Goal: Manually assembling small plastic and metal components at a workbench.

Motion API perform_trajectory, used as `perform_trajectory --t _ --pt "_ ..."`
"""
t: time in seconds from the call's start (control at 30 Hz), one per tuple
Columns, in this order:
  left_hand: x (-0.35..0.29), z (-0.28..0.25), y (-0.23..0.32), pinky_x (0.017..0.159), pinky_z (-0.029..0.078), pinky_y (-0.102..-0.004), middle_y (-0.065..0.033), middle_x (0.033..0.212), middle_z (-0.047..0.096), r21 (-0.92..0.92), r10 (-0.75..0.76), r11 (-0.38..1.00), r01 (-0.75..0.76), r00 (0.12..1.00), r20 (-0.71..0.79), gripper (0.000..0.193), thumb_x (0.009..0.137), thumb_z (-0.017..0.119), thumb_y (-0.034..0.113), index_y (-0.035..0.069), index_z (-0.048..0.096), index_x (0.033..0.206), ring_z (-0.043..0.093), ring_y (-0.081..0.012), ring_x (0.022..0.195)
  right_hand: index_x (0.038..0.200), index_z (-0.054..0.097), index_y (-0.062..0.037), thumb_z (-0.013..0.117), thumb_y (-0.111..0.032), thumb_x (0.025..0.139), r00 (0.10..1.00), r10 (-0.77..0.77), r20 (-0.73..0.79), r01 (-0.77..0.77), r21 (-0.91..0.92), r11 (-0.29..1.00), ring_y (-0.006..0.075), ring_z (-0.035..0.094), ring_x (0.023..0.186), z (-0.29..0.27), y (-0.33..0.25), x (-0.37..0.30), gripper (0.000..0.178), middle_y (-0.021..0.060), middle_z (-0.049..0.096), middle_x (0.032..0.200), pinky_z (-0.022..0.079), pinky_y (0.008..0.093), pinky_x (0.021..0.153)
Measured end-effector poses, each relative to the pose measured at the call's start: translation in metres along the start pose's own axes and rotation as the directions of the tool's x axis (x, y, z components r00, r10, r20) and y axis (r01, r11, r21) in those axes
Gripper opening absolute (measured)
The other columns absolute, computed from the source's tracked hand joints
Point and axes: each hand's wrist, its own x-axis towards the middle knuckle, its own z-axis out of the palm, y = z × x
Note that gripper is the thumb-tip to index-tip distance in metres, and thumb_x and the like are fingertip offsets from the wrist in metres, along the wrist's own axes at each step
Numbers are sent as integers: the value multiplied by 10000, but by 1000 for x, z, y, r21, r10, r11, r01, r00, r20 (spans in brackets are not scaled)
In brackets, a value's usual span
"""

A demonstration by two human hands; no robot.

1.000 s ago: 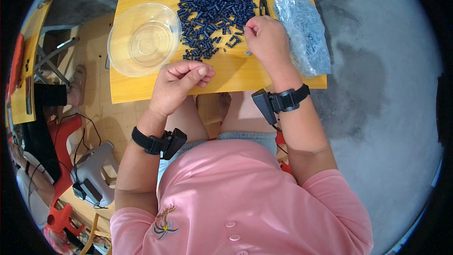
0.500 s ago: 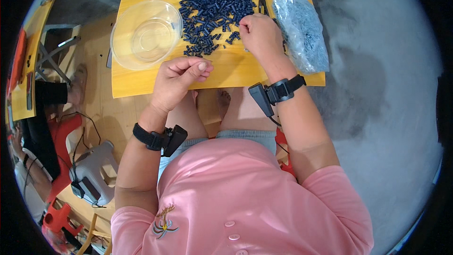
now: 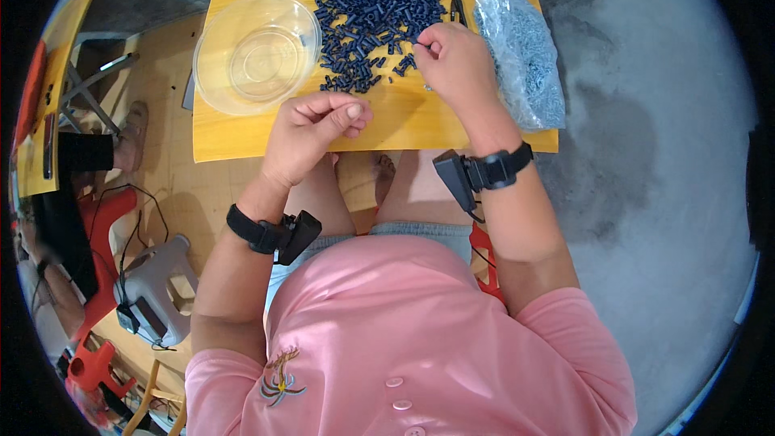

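I have short, dull navy tubes (image 3: 375, 4) heaped on the table (image 3: 456, 129), likely central so 2 hands can reach. The right hand (image 3: 456, 62) is at their near right edge, fingers pinched; the left hand (image 3: 307, 131), fingers closed, hangs nearer. I cannot tell what either grips. Clear bowl (image 3: 211, 85) left, bag (image 3: 529, 60) right

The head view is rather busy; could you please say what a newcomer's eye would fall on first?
Probably the heap of small dark-blue pieces on the yellow table, between a clear bowl on the left and a clear bag of silvery bits on the right. The pink shirt stands out too, filling the lower middle.
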Motion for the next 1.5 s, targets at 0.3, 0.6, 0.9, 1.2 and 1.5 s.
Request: perform_trajectory --t 0.3,0.6,0.9,1.2,1.5 --pt "-2 32 15 689 516 -230 -67 901 657 -145 -150 979 145 988 -30 205 840 655 127 -13 637 989 620 -109 777 764 581 -51 623 -122 712 986 -165 -34 168 266 949 320 571 761 -13 -39 -68 98 129 586 767 462 424 656" --pt "-14 44 9 642 520 -216 -92 866 659 -249 -203 955 160 966 -159 171 841 645 94 -32 642 957 630 -122 747 754 555 -36 611 -123 727 975 -176 -137 207 258 944 315 568 752 -3 -40 -99 107 128 570 763 466 419 661" --pt "-26 47 8 646 502 -206 -74 875 657 -123 -165 981 151 980 -114 208 847 637 98 -22 639 1016 611 -96 733 769 595 -45 633 -118 720 981 -135 -141 186 463 867 313 567 752 -5 -33 -115 96 116 572 752 460 410 659" --pt "-34 49 6 712 493 -208 -44 938 640 -248 -120 962 111 993 -22 391 838 630 53 8 519 1210 597 -83 791 787 596 -33 632 -95 712 938 -228 -262 311 339 888 312 561 754 -12 -38 -122 103 115 578 764 461 406 639" --pt "-40 45 28 628 468 -188 -40 805 640 20 -61 998 59 993 99 505 754 698 0 4 510 1223 573 -74 681 922 627 -34 668 6 680 917 -356 -178 397 445 803 202 587 716 -30 -37 -120 249 85 580 789 485 289 620"
